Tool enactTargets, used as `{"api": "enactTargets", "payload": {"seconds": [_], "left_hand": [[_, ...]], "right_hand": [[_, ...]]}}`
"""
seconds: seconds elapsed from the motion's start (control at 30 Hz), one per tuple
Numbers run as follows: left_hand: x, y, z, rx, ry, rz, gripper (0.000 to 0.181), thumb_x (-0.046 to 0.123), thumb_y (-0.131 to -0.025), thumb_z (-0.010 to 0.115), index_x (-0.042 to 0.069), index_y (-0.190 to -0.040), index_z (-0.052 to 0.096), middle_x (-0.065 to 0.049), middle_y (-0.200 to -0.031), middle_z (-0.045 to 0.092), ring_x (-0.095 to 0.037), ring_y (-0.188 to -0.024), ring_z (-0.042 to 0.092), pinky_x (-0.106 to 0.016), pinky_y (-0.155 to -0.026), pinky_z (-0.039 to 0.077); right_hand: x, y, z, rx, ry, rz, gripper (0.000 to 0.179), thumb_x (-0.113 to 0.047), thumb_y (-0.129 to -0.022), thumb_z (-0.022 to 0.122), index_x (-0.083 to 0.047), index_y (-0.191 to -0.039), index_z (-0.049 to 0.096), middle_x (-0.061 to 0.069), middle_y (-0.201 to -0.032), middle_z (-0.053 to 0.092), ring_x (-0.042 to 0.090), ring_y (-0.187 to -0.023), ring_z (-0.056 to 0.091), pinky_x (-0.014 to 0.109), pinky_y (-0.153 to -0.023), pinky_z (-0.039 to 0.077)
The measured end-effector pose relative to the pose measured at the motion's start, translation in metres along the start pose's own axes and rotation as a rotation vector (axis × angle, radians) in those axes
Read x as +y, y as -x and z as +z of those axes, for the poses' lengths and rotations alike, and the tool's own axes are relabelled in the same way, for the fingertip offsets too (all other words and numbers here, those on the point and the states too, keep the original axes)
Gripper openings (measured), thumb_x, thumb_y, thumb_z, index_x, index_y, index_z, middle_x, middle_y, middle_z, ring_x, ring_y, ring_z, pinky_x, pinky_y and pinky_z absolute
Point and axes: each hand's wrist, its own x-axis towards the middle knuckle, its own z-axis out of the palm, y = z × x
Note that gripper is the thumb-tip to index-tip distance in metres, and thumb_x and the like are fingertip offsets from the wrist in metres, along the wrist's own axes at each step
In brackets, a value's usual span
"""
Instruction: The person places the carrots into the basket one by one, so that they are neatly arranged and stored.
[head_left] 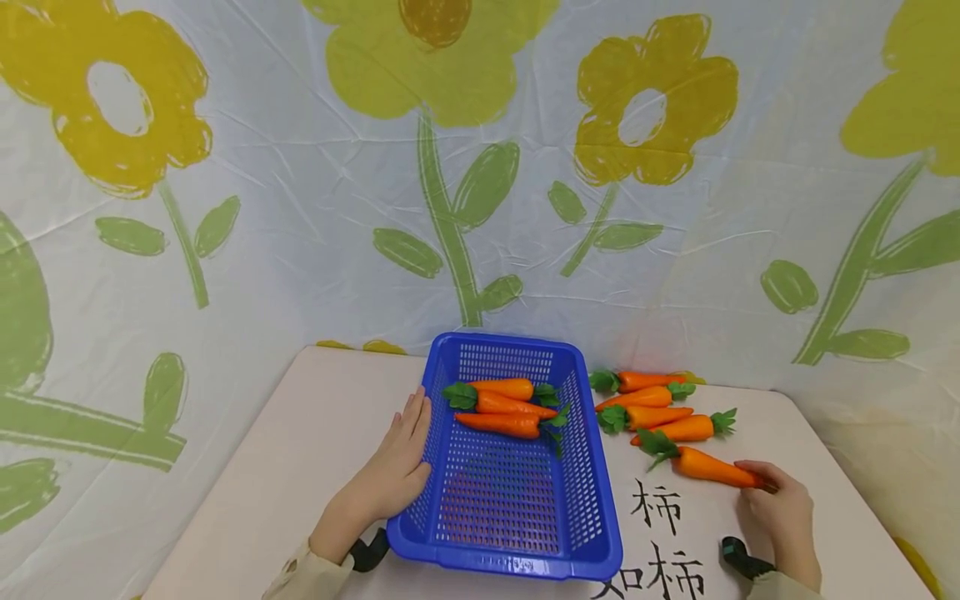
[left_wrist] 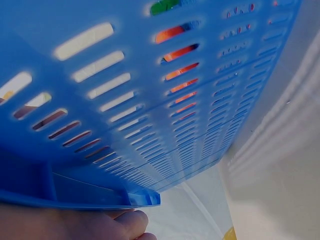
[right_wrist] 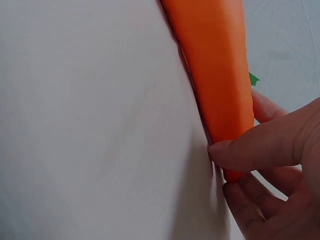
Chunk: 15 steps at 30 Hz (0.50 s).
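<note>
Backdrop: flower-printed cloth [head_left: 525, 192], hung behind the far edge of a pale desk [head_left: 300, 483].
Blue basket [head_left: 510, 563], one: mid-desk, against or near the far edge; three carrots [head_left: 513, 404] lie in its far half.
Left hand [head_left: 397, 467]: straight fingers along the basket's left rim, grip not closed round it.
Right hand [head_left: 780, 504]: grip narrow, pinching the tip of a held carrot [head_left: 711, 466] near the desk's right edge; whether lifted, cannot tell.
Loose carrots [head_left: 686, 428], four: bunched between basket and far right corner.
Risks, judged: tip-only pinch could let the leafy end swing or slip; leaves beside the bunch could snag; hard left-hand pressure could slide the basket.
Room: widest left of the basket; tightest between basket and bunch.
</note>
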Motion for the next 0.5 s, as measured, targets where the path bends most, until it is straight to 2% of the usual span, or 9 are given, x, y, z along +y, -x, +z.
{"api": "enactTargets", "payload": {"seconds": [0.03, 0.1, 0.3, 0.5], "left_hand": [[0.0, 0.0, 0.0, 0.0, -0.002, 0.0, 0.079, 0.006, -0.091, 0.047, -0.008, -0.154, 0.002, -0.02, -0.164, -0.007, -0.038, -0.151, -0.001, -0.059, -0.118, 0.008], [0.0, 0.0, 0.0, -0.003, -0.004, -0.001, 0.078, 0.006, -0.092, 0.047, -0.008, -0.154, 0.002, -0.02, -0.164, -0.008, -0.037, -0.151, -0.001, -0.059, -0.118, 0.008], [0.001, 0.0, -0.001, -0.003, -0.01, 0.0, 0.078, 0.006, -0.091, 0.047, -0.008, -0.154, 0.003, -0.02, -0.164, -0.007, -0.037, -0.151, -0.002, -0.06, -0.117, 0.009], [0.001, 0.0, -0.001, -0.006, -0.002, -0.007, 0.078, 0.007, -0.091, 0.046, -0.008, -0.154, 0.002, -0.02, -0.164, -0.008, -0.037, -0.15, -0.003, -0.059, -0.118, 0.009]], "right_hand": [[0.002, -0.001, -0.003, -0.034, 0.002, -0.005, 0.035, 0.009, -0.079, 0.057, 0.003, -0.112, 0.069, 0.026, -0.11, 0.064, 0.039, -0.105, 0.048, 0.031, -0.072, 0.04], [0.004, -0.002, -0.008, -0.09, -0.003, 0.005, 0.04, 0.007, -0.08, 0.058, 0.008, -0.119, 0.064, 0.032, -0.124, 0.058, 0.042, -0.11, 0.046, 0.036, -0.077, 0.04], [0.003, -0.002, -0.018, -0.193, -0.01, 0.025, 0.041, 0.006, -0.079, 0.062, 0.008, -0.12, 0.065, 0.03, -0.118, 0.062, 0.042, -0.11, 0.045, 0.053, -0.09, 0.039], [0.002, -0.002, -0.024, -0.27, -0.017, 0.043, 0.041, 0.004, -0.08, 0.067, 0.009, -0.12, 0.065, 0.028, -0.112, 0.066, 0.044, -0.11, 0.046, 0.062, -0.094, 0.037]]}}
